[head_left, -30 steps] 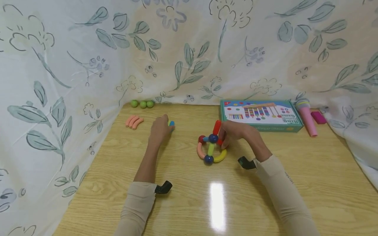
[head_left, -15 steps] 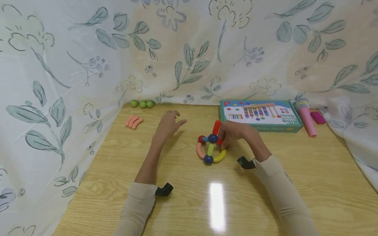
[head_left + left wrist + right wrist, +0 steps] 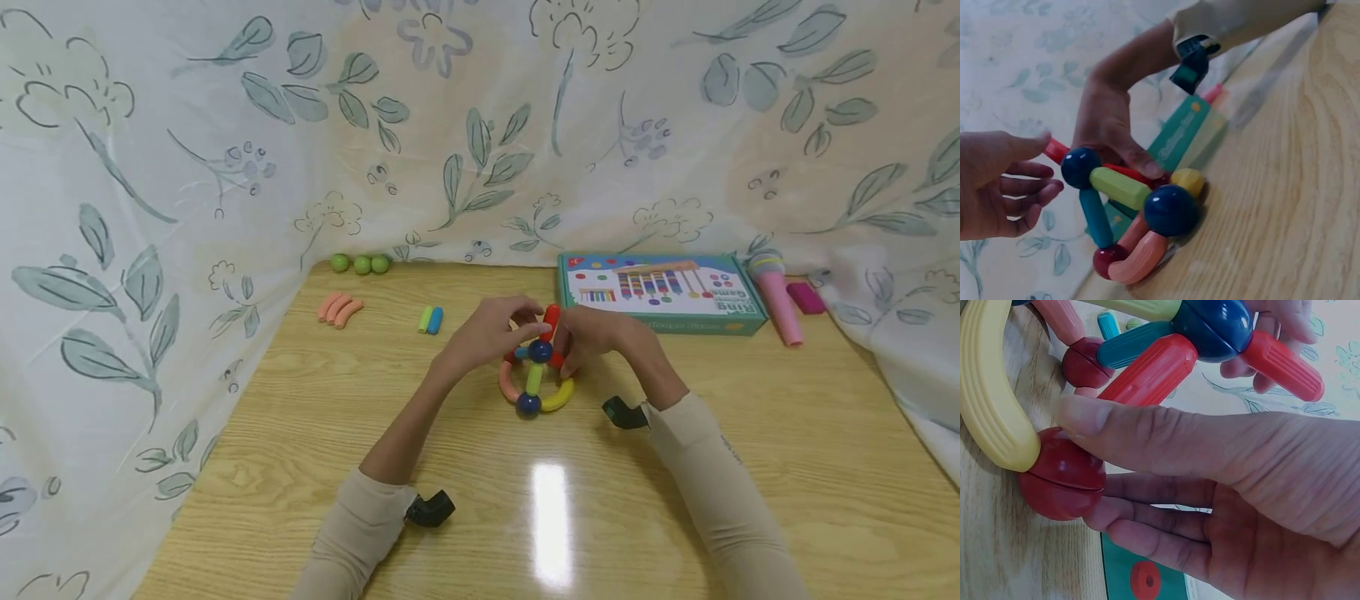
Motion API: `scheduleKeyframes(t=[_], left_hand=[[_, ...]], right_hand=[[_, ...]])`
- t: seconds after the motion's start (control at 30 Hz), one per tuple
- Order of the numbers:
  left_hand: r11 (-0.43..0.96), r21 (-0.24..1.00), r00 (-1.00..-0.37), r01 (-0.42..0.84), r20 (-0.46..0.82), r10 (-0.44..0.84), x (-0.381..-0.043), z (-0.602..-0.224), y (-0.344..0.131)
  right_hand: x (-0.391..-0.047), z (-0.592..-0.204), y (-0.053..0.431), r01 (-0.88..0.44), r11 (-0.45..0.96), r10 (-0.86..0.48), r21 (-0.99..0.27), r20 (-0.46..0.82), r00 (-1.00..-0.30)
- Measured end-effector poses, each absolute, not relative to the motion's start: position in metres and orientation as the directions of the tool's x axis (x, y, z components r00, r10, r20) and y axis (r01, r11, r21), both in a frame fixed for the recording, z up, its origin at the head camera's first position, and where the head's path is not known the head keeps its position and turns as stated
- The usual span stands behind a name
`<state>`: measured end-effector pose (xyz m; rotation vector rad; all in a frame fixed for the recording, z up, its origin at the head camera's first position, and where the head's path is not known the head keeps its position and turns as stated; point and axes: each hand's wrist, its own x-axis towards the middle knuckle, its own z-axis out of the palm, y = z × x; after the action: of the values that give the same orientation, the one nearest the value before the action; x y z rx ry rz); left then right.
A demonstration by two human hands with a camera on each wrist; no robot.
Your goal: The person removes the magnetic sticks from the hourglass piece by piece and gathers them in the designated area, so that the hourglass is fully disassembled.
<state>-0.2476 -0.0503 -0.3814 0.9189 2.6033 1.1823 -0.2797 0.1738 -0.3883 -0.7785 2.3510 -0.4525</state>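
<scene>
Floral cloth (image 3: pixel 480 125) fills the upper frame behind your wooden table (image 3: pixel 300 467). Your ball-and-rod structure (image 3: pixel 534 379) stands just right of centre. At its right side, your right hand (image 3: pixel 596 329) pinches a red ball (image 3: pixel 1063 487) between thumb and fingers, probably to steady the whole build. Your left hand (image 3: pixel 487 331) is beside the top, fingers loosely bent, not closed round anything; its thumb is at the tip of the red rod (image 3: pixel 551 317) rising from the upper blue ball (image 3: pixel 540 351), touching or nearly so, perhaps to guide that rod. Loose pieces lie sorted by kind, likely for easy picking: green balls (image 3: pixel 363 265) and curved pink pieces (image 3: pixel 340 309) at upper left, a lime rod (image 3: pixel 425 319) and a blue rod (image 3: pixel 435 321) side by side nearer the centre. One container shows, a game box (image 3: pixel 663 294) at upper right; it looks closed, its contents hidden. A pink microphone (image 3: pixel 782 302) and a magenta block (image 3: pixel 806 298) lie to its right.
</scene>
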Motion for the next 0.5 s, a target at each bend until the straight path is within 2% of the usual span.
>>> scheduleKeyframes(t=[0.5], left_hand=[[0.517, 0.688, -0.776, 0.509, 0.107, 0.621, -0.2438, -0.382, -0.0431]], right_hand=[[-0.2794, -0.3876, 0.1735, -0.392, 0.776, -0.615, -0.495, -0.456, -0.643]])
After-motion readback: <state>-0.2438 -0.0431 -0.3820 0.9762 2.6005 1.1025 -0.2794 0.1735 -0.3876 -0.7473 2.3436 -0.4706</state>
